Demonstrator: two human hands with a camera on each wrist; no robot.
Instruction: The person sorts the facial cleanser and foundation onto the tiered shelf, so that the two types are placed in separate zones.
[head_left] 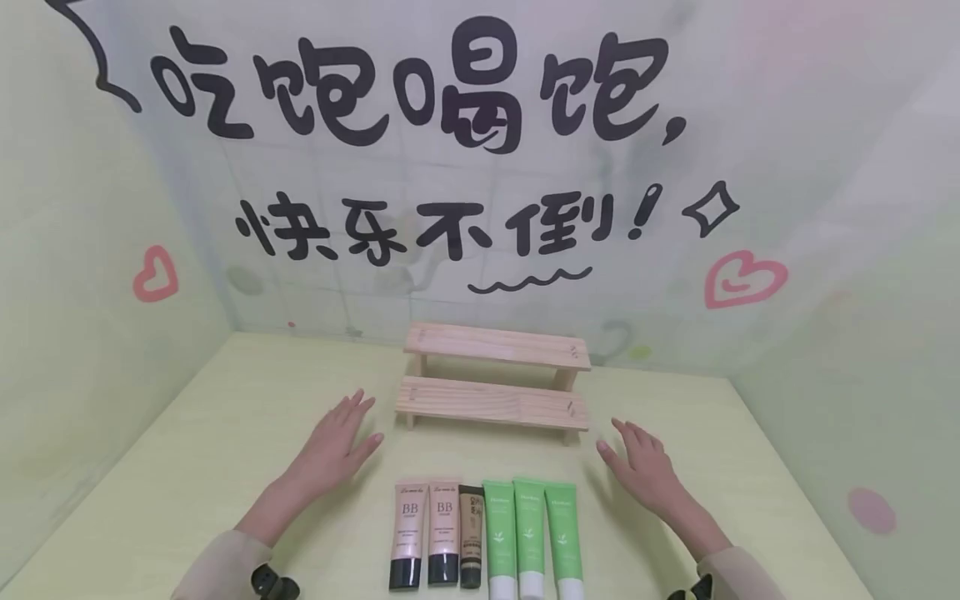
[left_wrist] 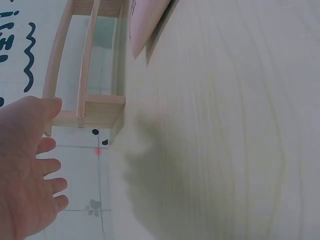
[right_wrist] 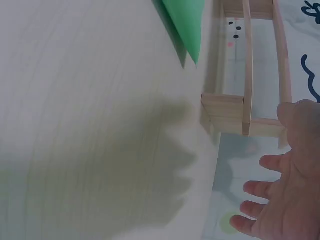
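Observation:
A two-step wooden stand (head_left: 491,402) sits toward the back of the table. My left hand (head_left: 336,446) hovers left of it with fingers spread, holding nothing. On the other side, my right hand (head_left: 643,468) is held above the table, fingers extended and apart from everything. Between and below the hands lies a row of tubes: two pink BB cream tubes (head_left: 408,521) with black caps, a brown tube (head_left: 471,529) with a dark cap, and three green tubes (head_left: 529,525) with white caps. In the left wrist view, the pink tube's end (left_wrist: 145,30) shows beside the stand.
A printed backdrop (head_left: 420,167) with large black characters and hearts rises behind the pale yellow table (head_left: 172,467). Backdrop walls also stand at the left and right. Both forearms wear light sleeves (head_left: 225,567) with dark wrist devices.

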